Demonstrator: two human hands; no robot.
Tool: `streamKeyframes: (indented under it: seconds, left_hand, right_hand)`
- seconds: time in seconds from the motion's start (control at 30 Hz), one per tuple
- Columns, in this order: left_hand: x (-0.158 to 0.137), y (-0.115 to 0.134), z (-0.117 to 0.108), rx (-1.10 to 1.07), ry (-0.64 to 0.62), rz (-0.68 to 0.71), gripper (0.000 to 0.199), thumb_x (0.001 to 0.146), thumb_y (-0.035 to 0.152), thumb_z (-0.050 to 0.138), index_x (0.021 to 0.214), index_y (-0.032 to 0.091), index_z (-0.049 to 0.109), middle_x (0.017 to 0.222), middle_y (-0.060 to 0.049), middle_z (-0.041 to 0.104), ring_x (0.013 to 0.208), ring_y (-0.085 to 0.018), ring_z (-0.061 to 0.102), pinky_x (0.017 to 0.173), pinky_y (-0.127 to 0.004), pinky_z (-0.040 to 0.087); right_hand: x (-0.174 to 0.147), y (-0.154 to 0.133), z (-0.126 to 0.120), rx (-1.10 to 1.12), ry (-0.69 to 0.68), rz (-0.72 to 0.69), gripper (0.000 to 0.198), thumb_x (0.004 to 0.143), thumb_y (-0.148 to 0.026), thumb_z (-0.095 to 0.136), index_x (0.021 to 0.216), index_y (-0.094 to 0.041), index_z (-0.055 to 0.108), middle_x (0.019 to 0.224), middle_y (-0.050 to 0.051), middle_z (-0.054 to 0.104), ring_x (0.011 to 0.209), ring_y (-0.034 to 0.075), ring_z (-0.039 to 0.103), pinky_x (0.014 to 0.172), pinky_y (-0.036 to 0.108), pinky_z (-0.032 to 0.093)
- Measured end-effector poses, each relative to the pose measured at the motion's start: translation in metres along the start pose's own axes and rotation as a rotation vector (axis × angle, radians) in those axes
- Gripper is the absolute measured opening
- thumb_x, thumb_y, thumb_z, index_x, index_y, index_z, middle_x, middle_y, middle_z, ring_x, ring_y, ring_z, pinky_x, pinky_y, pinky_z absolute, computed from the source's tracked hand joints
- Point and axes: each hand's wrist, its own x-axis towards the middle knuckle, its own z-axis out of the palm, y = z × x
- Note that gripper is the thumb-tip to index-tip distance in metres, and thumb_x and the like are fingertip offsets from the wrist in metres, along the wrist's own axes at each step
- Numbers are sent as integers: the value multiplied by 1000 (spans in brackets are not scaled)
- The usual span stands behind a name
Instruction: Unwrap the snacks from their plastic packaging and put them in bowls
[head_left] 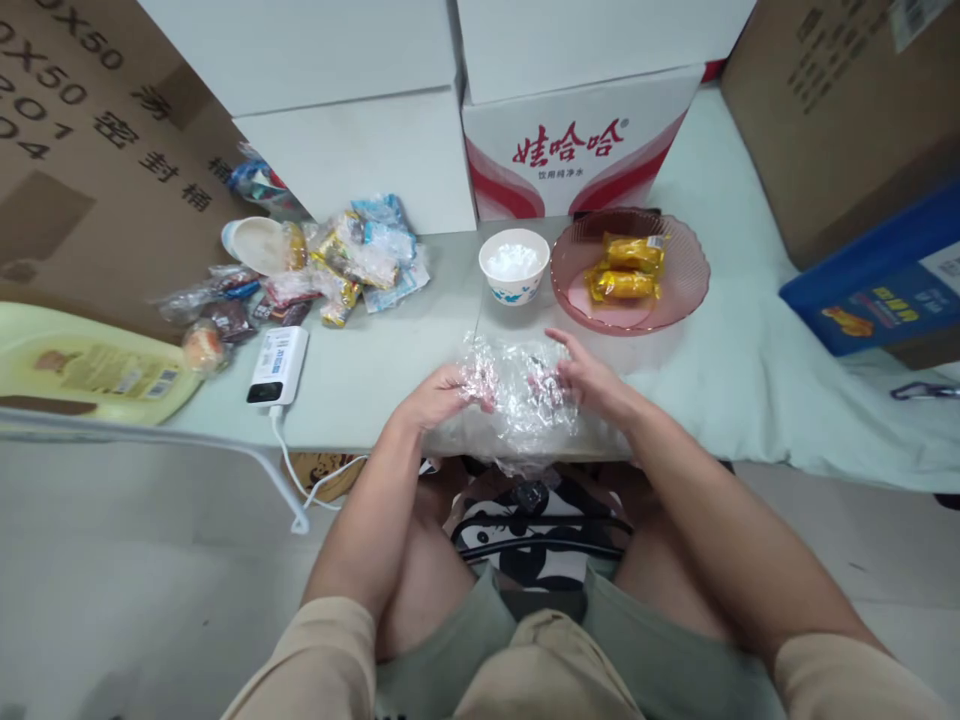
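Note:
A crumpled clear plastic bag [521, 400] is stretched between my two hands at the near edge of the table. My left hand [441, 395] grips its left side, with the fingertips partly behind the film. On the other side my right hand [592, 378] holds the bag between thumb and lower fingers, its index finger sticking out. Just beyond stands a white paper cup [516, 292] with blue print, holding something clear and crinkled. To its right, a pink transparent bowl [686, 290] contains yellow-wrapped snacks [626, 285].
Wrapped snacks [360, 260] lie heaped at the left, beside a tipped cup [259, 245]. Nearer are a white power bank [279, 365] with a cable and a yellow bottle [90, 365]. White boxes [577, 150] line the back; cardboard boxes [840, 110] flank both sides.

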Motion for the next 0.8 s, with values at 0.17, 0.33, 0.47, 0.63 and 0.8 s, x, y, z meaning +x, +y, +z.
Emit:
streamKeyframes:
  seconds: [0.17, 0.33, 0.47, 0.63, 0.8]
  left_hand:
    - [3, 3, 5, -22, 37, -103, 22, 70, 38, 75, 74, 17, 75, 73, -4, 68, 68, -15, 59, 67, -28, 49]
    - [14, 0, 10, -378, 288, -220, 26, 68, 33, 74, 86, 15, 72, 82, -3, 66, 68, -12, 59, 66, -26, 51]
    - [25, -2, 12, -455, 343, -221, 33, 71, 46, 72, 79, 15, 63, 82, -2, 61, 69, -12, 59, 62, -25, 50]
    - [29, -4, 14, -280, 374, -102, 43, 57, 17, 81, 93, 20, 57, 90, 4, 58, 69, -7, 58, 59, -18, 43]
    - [19, 1, 15, -429, 224, 11, 62, 56, 15, 85, 106, 25, 50, 95, 4, 62, 73, -11, 69, 65, -21, 48]
  right_hand:
    - [-4, -7, 12, 48, 97, -194, 72, 75, -42, 73, 139, -30, 42, 103, 4, 76, 93, 21, 72, 83, 38, 58]
    - [-14, -2, 12, -397, 256, -527, 22, 91, -29, 56, 111, -26, 64, 95, 5, 78, 97, 23, 72, 88, 43, 55]
    - [-23, 10, 5, -904, 3, -651, 26, 82, -9, 52, 86, -26, 72, 107, 4, 78, 127, 31, 59, 106, 57, 40]
    - [-32, 11, -4, -875, -60, -558, 32, 82, -20, 57, 109, -27, 73, 137, 7, 65, 146, 37, 38, 115, 64, 26]
    - [-24, 13, -1, -287, 310, -432, 66, 81, -48, 71, 139, -30, 46, 143, 13, 55, 134, 30, 52, 110, 51, 43]
